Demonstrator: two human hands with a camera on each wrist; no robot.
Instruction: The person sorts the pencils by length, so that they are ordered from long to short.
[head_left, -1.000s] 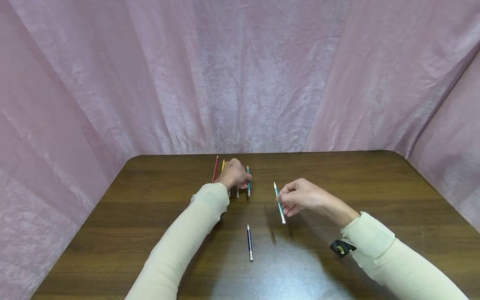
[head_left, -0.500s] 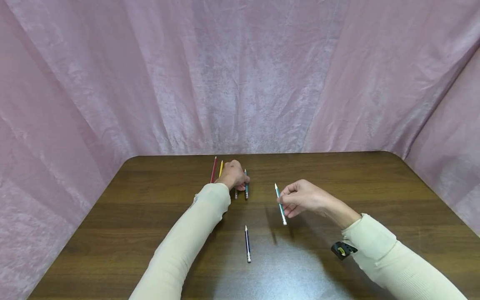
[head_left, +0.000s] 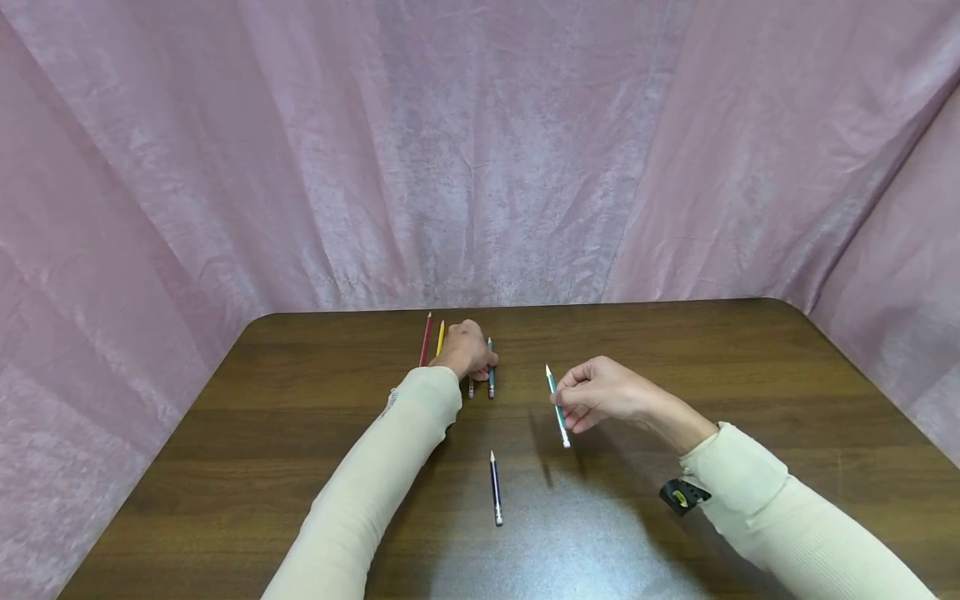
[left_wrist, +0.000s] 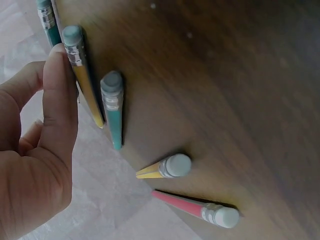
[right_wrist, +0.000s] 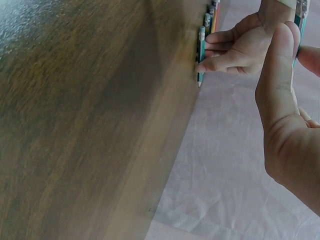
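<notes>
In the head view, my left hand (head_left: 467, 348) is at the far side of the table, with thumb and fingertips pinching a teal pencil (head_left: 491, 382) that lies there. To its left lie a red pencil (head_left: 426, 340) and a yellow pencil (head_left: 440, 337). The left wrist view also shows an orange-yellow pencil (left_wrist: 89, 92) and a green pencil (left_wrist: 115, 122) beside that hand, partly hidden from the head camera. My right hand (head_left: 603, 392) pinches another teal pencil (head_left: 561, 421) by its middle, tip pointing away, held above the table.
A dark blue pencil (head_left: 496, 493) lies nearer to me on the brown wooden table (head_left: 300, 433), tip pointing away. A pink curtain (head_left: 480, 167) hangs behind the table's far edge. A small black device (head_left: 684, 497) is strapped at my right wrist.
The teal pencil under my left hand has shifted slightly towards me, and my left sleeve now covers an eraser end seen earlier. My right hand keeps its pencil almost still.
</notes>
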